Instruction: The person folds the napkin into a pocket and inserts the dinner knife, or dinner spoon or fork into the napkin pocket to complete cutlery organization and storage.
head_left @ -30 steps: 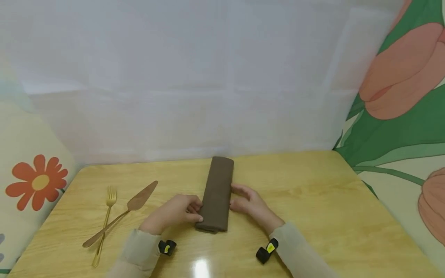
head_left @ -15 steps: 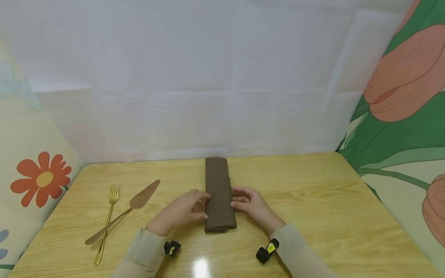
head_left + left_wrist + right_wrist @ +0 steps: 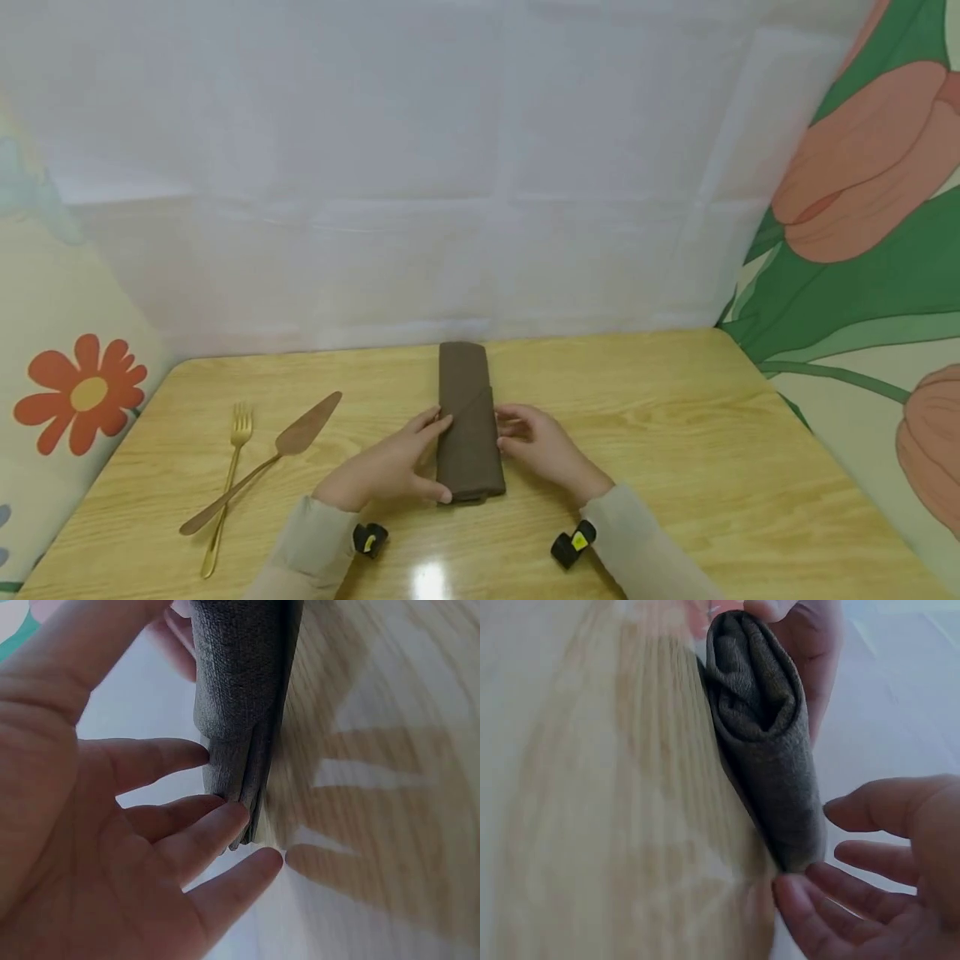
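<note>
A brown cloth napkin (image 3: pixel 468 442), folded into a long flat roll, lies lengthwise on the wooden table. A slanting flap edge crosses its top, and the right wrist view shows the coiled layers at the near end of the roll (image 3: pixel 754 682). On its left side my left hand (image 3: pixel 390 462) touches it with spread fingers, the thumb by the near corner. In the left wrist view the straight fingertips (image 3: pixel 236 817) meet the stacked layers. My right hand (image 3: pixel 547 446) is at the right edge, fingers loosely bent, fingertips touching or very near the cloth.
To the left, a gold fork (image 3: pixel 228 492) lies under a copper-coloured cake server (image 3: pixel 270 462), their handles crossing. A white sheet (image 3: pixel 480 192) hangs behind the table (image 3: pixel 660 433). Flower-patterned panels (image 3: pixel 862 292) stand at both sides.
The napkin has been turned over, so a slanting flap edge now shows on top, and its lean has changed. My left fingers have spread along its left side; my right hand stays at its right edge.
</note>
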A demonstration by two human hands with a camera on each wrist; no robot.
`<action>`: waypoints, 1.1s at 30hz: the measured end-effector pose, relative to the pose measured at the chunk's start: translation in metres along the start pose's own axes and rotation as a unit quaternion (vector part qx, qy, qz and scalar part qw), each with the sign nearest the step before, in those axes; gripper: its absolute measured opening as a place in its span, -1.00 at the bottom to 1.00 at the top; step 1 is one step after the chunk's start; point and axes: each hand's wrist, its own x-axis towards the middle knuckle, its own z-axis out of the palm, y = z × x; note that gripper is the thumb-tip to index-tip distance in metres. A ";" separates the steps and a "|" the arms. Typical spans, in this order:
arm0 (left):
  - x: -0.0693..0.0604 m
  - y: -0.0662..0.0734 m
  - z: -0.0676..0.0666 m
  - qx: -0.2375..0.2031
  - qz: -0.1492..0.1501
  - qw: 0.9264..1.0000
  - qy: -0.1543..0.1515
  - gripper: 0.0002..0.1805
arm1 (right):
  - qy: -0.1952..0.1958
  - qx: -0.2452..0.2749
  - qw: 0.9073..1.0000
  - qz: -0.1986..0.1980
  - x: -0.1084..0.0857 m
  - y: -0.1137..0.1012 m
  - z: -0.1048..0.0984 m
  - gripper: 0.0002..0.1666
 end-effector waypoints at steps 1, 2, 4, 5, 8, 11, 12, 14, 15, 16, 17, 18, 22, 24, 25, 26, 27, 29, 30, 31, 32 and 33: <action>-0.001 0.000 0.000 -0.003 -0.002 1.000 -0.002 0.16 | -0.001 -0.032 0.999 -0.010 -0.002 -0.003 -0.001 -0.41; -0.002 0.000 0.000 -0.004 -0.002 1.000 -0.003 0.16 | -0.002 -0.062 0.998 -0.020 -0.003 -0.005 -0.002 -0.40; -0.002 0.000 0.000 0.000 -0.002 1.000 -0.003 0.16 | -0.004 -0.119 0.992 -0.036 -0.006 -0.010 -0.004 -0.36; -0.002 -0.001 0.000 0.004 -0.001 1.000 -0.002 0.16 | -0.005 -0.147 0.988 -0.040 -0.007 -0.012 -0.005 -0.35; 0.001 -0.002 0.001 0.009 0.002 1.000 -0.003 0.17 | -0.014 -0.215 0.975 -0.049 -0.011 -0.015 -0.008 -0.33; 0.003 -0.003 0.002 0.007 0.004 1.000 -0.007 0.17 | -0.032 -0.276 0.959 -0.062 -0.014 -0.016 -0.008 -0.30; 0.003 -0.004 0.003 0.005 0.003 1.000 -0.009 0.17 | -0.041 -0.294 0.952 -0.069 -0.014 -0.017 -0.008 -0.28; 0.003 -0.004 0.004 0.005 0.001 1.000 -0.011 0.18 | -0.060 -0.335 0.937 -0.081 -0.015 -0.018 -0.006 -0.23; 0.003 -0.004 0.004 0.005 0.000 1.000 -0.012 0.18 | -0.068 -0.351 0.930 -0.087 -0.016 -0.019 -0.005 -0.20; 0.003 -0.004 0.005 0.006 -0.001 1.000 -0.013 0.18 | -0.079 -0.367 0.923 -0.088 -0.016 -0.020 -0.004 -0.17; 0.003 -0.004 0.005 0.006 -0.002 1.000 -0.014 0.17 | -0.089 -0.381 0.916 -0.087 -0.016 -0.021 -0.003 -0.15; 0.002 -0.004 0.005 0.007 -0.003 1.000 -0.013 0.17 | -0.098 -0.393 0.910 -0.083 -0.016 -0.022 -0.002 -0.13; 0.002 -0.003 0.004 0.011 -0.002 1.000 -0.010 0.17 | -0.124 -0.414 0.900 -0.061 -0.017 -0.026 -0.001 -0.10; 0.001 -0.003 0.004 0.012 -0.002 1.000 -0.008 0.18 | -0.130 -0.425 0.894 -0.057 -0.018 -0.027 -0.001 -0.08; 0.001 -0.003 0.004 0.013 -0.002 1.000 -0.007 0.18 | -0.133 -0.430 0.891 -0.056 -0.018 -0.028 -0.002 -0.08; 0.000 -0.003 0.004 0.014 -0.002 1.000 -0.006 0.18 | -0.136 -0.435 0.888 -0.057 -0.018 -0.028 -0.002 -0.07; 0.000 -0.003 0.004 0.013 -0.002 1.000 -0.004 0.18 | -0.138 -0.441 0.885 -0.057 -0.019 -0.028 -0.002 -0.07; -0.001 -0.003 0.003 0.010 -0.001 1.000 -0.003 0.18 | -0.146 -0.450 0.879 -0.057 -0.019 -0.028 -0.003 -0.06; -0.002 -0.004 0.003 0.009 0.000 1.000 -0.003 0.18 | -0.149 -0.453 0.877 -0.058 -0.019 -0.028 -0.003 -0.06; -0.003 -0.004 0.002 0.008 0.002 1.000 -0.002 0.18 | -0.151 -0.453 0.876 -0.059 -0.019 -0.028 -0.003 -0.06; -0.004 -0.005 0.001 0.011 0.003 1.000 0.002 0.16 | -0.153 -0.455 0.875 -0.060 -0.019 -0.029 -0.002 -0.06; -0.005 -0.005 0.000 0.012 0.004 1.000 0.007 0.14 | -0.154 -0.455 0.875 -0.062 -0.019 -0.029 -0.002 -0.06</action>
